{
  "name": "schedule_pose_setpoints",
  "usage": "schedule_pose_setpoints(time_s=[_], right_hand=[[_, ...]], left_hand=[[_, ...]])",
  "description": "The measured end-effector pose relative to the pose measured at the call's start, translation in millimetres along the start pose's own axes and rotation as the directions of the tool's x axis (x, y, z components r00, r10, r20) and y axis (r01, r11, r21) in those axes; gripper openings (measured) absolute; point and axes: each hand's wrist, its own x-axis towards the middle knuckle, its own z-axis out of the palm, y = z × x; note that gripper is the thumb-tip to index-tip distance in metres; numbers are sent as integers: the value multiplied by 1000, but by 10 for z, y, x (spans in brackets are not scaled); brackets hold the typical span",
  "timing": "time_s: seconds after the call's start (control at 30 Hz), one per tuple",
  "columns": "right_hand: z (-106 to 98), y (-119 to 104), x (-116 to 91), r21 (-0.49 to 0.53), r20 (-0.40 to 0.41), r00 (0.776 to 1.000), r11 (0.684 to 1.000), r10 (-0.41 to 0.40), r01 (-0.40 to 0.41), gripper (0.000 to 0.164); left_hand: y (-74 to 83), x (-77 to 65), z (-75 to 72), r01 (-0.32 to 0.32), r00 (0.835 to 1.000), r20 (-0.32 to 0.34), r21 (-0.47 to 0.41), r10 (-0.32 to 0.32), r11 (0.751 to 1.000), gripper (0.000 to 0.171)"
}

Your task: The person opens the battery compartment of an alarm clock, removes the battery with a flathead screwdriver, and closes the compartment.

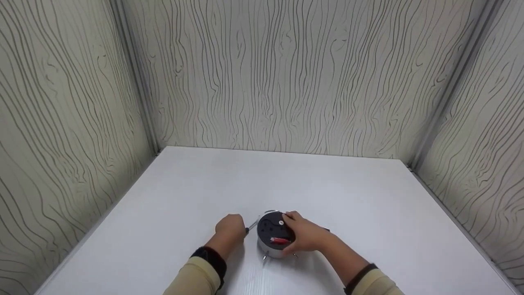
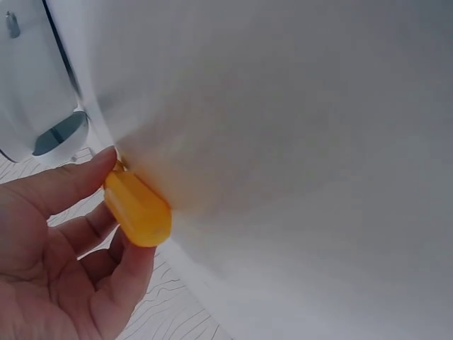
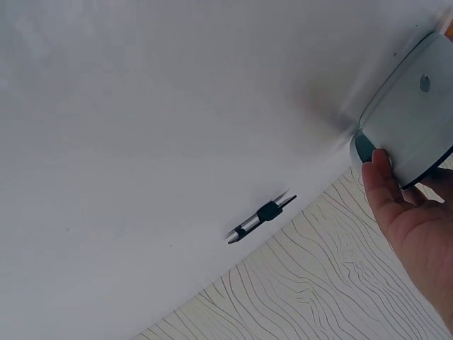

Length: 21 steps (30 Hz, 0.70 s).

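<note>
A round alarm clock stands at the front middle of the white table, its black back facing up and short metal legs toward me. A red battery shows in the back. My right hand grips the clock's right side, thumb and fingers spread over the rim; its pale casing fills the right wrist view's upper right. My left hand, left of the clock, pinches the yellow handle of a screwdriver, whose thin metal shaft points at the clock's left edge. The shaft's tip is hard to make out.
A slim black and silver tool lies on the table to the right of the clock, partly behind my right hand in the head view. The white table is bordered by wood-grain patterned walls at the back and both sides.
</note>
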Motion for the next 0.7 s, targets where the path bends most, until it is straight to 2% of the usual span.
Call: schedule_pose_setpoints(time_s=[0.27, 0.4, 0.57, 0.7], right_hand=[[32, 17, 4, 13, -4, 1000, 1000, -3, 3, 106], [37, 15, -7, 20, -6, 1000, 1000, -6, 6, 105], [22, -7, -30, 22, -11, 1000, 1000, -6, 6, 104], [38, -6, -28, 17, -19, 1000, 1000, -6, 6, 105]], left_hand=[[-6, -21, -35, 0, 1000, 19, 2, 0, 1000, 19], [-7, -17, -97, -12, 999, 44, -12, 12, 1000, 23], [44, -64, -188, -102, 993, 58, -53, 105, 993, 39], [118, -126, -218, -175, 983, 48, -78, 179, 981, 60]])
